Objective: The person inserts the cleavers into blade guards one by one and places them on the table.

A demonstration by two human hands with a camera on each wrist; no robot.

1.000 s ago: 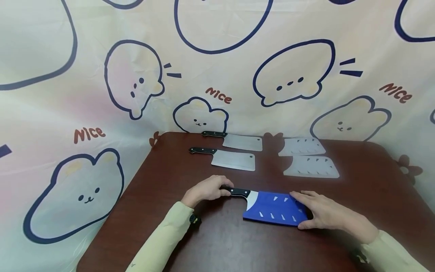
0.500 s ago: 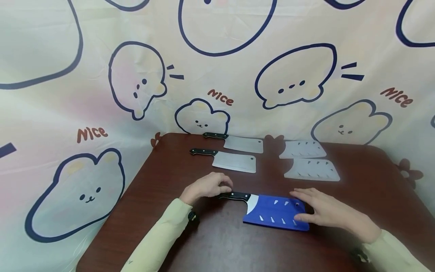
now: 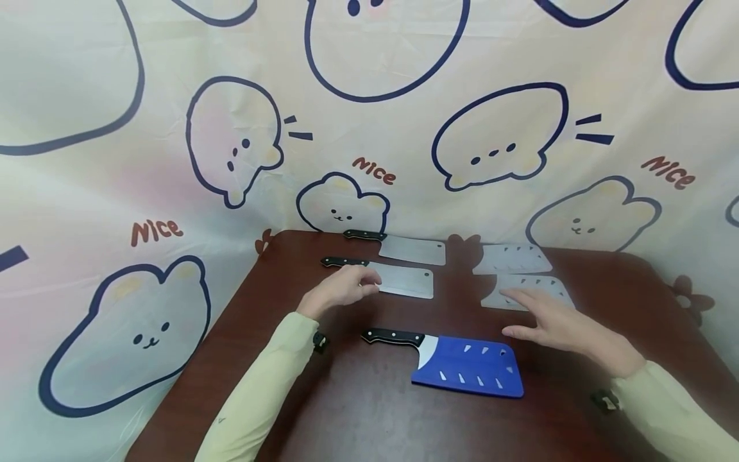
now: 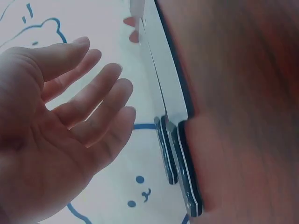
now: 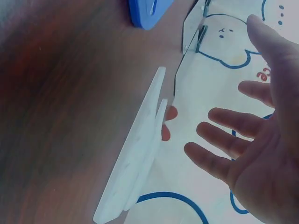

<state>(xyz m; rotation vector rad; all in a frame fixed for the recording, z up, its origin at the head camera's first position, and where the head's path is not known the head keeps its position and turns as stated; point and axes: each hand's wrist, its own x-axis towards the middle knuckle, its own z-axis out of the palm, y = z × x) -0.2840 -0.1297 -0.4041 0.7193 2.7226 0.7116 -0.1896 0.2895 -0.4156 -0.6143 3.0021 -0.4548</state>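
Observation:
A cleaver (image 3: 395,337) with a black riveted handle lies on the near part of the table, its blade inside a blue slotted blade cover (image 3: 470,366). My left hand (image 3: 340,289) holds nothing and hovers by the middle bare cleaver (image 3: 404,280), overlapping its handle end in the head view. In the left wrist view its fingers are loosely bent, apart from that cleaver's handle (image 4: 187,172). My right hand (image 3: 562,327), also holding nothing, spreads its fingers beside the nearer white blade cover (image 3: 519,289); the right wrist view shows that cover (image 5: 133,149) away from the fingers.
Another bare cleaver (image 3: 412,250) lies at the table's back edge, handle to the left. Right of it is a second white blade cover (image 3: 510,258). A printed cloth (image 3: 369,128) hangs behind the brown table (image 3: 358,410).
Both hands have let go of the blue-covered cleaver, which stays on the table. The left hand has moved away toward the middle bare cleaver, the right toward the white covers.

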